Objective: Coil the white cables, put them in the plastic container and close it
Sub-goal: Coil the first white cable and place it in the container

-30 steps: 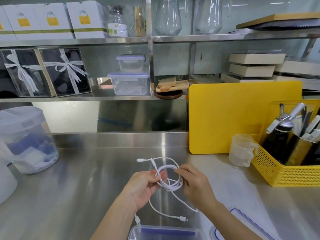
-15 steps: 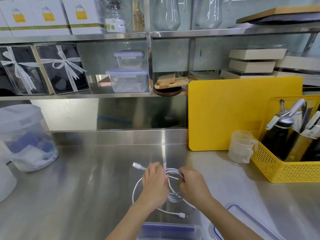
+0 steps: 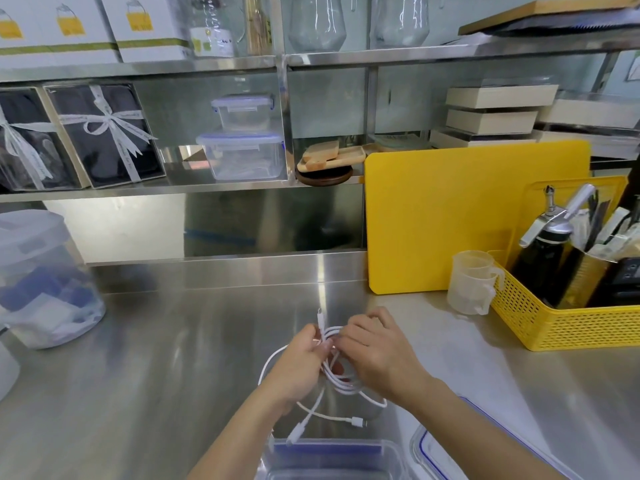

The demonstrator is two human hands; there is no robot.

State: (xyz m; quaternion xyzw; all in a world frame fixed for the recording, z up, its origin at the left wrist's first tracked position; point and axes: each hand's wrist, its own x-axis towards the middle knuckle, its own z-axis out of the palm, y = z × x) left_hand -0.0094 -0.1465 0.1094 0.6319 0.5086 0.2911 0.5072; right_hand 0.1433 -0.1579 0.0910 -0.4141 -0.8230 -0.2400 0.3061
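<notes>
Fingers (image 3: 325,346) pinched on white cables (image 3: 341,381)

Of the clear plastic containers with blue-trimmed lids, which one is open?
The container at the bottom edge, just below the hands, is open; its lid lies beside it on the counter. The two stacked containers on the shelf both have lids on.

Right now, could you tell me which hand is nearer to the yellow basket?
Right. The right hand holds the white cable coil, on the side toward the yellow basket, though apart from it. The left hand grips the same coil from the far side.
</notes>
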